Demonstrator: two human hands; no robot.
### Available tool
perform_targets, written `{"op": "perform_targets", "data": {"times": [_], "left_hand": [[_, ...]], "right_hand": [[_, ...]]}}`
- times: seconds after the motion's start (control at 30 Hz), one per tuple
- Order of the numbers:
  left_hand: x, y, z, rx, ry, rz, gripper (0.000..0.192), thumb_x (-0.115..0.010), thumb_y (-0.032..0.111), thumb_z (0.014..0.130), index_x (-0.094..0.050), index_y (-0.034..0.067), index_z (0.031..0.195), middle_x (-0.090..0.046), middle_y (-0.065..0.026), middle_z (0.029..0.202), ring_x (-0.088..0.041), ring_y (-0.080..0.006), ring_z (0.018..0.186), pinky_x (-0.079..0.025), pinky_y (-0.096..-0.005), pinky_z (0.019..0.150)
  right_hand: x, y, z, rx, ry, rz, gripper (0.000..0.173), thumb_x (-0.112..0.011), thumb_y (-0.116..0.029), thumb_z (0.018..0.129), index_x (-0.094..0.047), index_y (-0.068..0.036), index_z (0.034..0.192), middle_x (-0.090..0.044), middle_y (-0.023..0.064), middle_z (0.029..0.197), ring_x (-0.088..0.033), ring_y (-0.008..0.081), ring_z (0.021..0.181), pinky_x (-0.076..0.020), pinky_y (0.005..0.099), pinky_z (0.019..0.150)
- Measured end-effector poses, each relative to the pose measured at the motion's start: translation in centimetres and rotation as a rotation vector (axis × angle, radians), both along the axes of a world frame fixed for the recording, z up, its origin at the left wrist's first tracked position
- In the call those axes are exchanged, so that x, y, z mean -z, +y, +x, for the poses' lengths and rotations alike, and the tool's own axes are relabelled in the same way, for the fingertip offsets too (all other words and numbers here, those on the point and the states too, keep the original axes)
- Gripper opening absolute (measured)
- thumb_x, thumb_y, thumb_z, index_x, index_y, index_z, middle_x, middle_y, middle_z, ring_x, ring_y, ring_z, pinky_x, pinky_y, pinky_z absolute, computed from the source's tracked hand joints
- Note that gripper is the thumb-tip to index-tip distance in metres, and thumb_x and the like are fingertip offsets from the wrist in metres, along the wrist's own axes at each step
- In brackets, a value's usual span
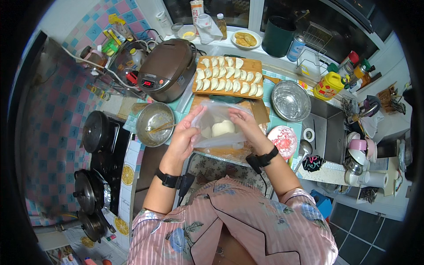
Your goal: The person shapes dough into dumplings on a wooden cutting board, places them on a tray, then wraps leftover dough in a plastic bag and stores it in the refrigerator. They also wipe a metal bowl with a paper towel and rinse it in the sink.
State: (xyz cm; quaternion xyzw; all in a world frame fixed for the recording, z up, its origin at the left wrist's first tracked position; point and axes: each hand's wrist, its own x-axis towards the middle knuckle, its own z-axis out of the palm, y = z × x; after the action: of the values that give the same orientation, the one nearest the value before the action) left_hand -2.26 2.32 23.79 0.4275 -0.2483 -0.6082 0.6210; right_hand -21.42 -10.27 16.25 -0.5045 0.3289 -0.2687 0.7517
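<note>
Between my hands a translucent plastic bag point(212, 115) is spread, with a pale lump of dough point(223, 128) inside it. My left hand point(185, 133) pinches the bag's left edge between thumb and fingers. At the bag's right side is my right hand point(244, 123), its fingers on or inside the opening; part of them is behind the plastic. The bag is over a wooden board point(212, 151). Just beyond it, rows of folded dumplings point(228, 73) lie on a second wooden cutting board point(228, 60).
Left of the bag stands a metal bowl point(145, 116) with chopsticks point(162, 127). A brown electric cooker point(169, 66) is behind it. To the right are an empty-looking floury metal bowl point(291, 99), a flour-dusted red dish point(282, 141), a ladle point(305, 148) and the sink point(334, 139).
</note>
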Motion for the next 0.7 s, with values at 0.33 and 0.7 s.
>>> {"op": "perform_targets", "data": {"times": [0.33, 0.7], "left_hand": [[2.5, 2.4, 1.6, -0.009, -0.033, 0.07, 0.067, -0.047, -0.01, 0.083, -0.035, 0.001, 0.148, -0.062, -0.0042, 0.123, -0.048, -0.0041, 0.059, -0.041, -0.0192, 0.052], [0.4, 2.1, 2.7, 0.356, -0.156, -0.012, 0.065, -0.051, -0.009, 0.08, -0.044, 0.002, 0.144, -0.058, -0.0104, 0.135, -0.055, -0.0068, 0.071, -0.044, -0.0189, 0.063]], "right_hand": [[5.0, 2.2, -4.2, 0.075, 0.592, -0.824, 0.082, -0.083, -0.014, 0.069, -0.04, 0.002, 0.137, -0.057, 0.0172, 0.124, -0.055, 0.0254, 0.113, -0.0428, 0.0328, 0.1], [7.1, 5.2, 6.2, 0.005, 0.186, -0.331, 0.04, -0.064, -0.014, 0.091, -0.057, -0.003, 0.128, -0.068, 0.0112, 0.115, -0.063, 0.0149, 0.101, -0.05, 0.0308, 0.087]]}}
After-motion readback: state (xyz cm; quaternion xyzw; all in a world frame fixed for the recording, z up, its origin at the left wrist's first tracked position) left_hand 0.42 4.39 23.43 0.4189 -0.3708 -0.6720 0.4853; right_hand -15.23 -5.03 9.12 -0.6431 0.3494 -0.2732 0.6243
